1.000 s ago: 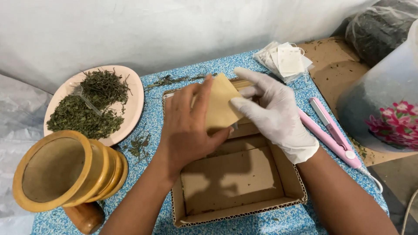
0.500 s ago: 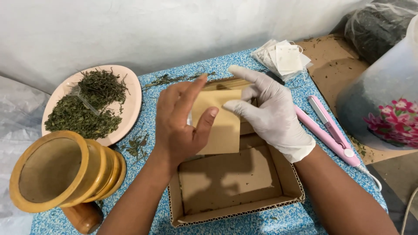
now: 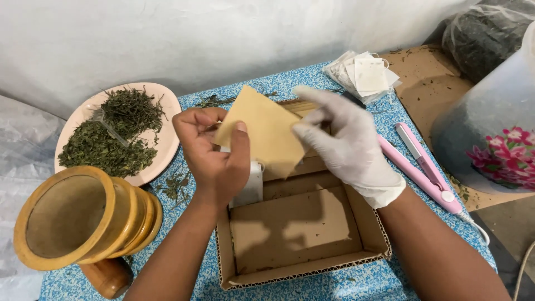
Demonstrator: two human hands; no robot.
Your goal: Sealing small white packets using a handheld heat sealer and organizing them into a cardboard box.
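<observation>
My bare left hand (image 3: pixel 214 153) pinches a tan paper envelope (image 3: pixel 266 129) by its left corner, thumb on top. A small white sachet (image 3: pixel 249 184) shows just below that hand. My right hand (image 3: pixel 348 142), in a white glove, touches the envelope's right edge with its fingers spread. Both hands hover above an open shallow cardboard box (image 3: pixel 304 262) on the blue patterned tabletop.
A pink plate (image 3: pixel 161 161) of dried green herbs sits at the back left. A wooden mortar (image 3: pixel 83 220) lies on its side at the front left, its pestle (image 3: pixel 108 276) below. White sachets (image 3: pixel 365 72), a pink sealing tool (image 3: pixel 423 167) and a flowered white container (image 3: pixel 496 139) stand right.
The envelope has been lifted and turned, so it now sits tilted like a diamond. The left thumb has come onto its face, and the gloved fingers have opened along its right edge.
</observation>
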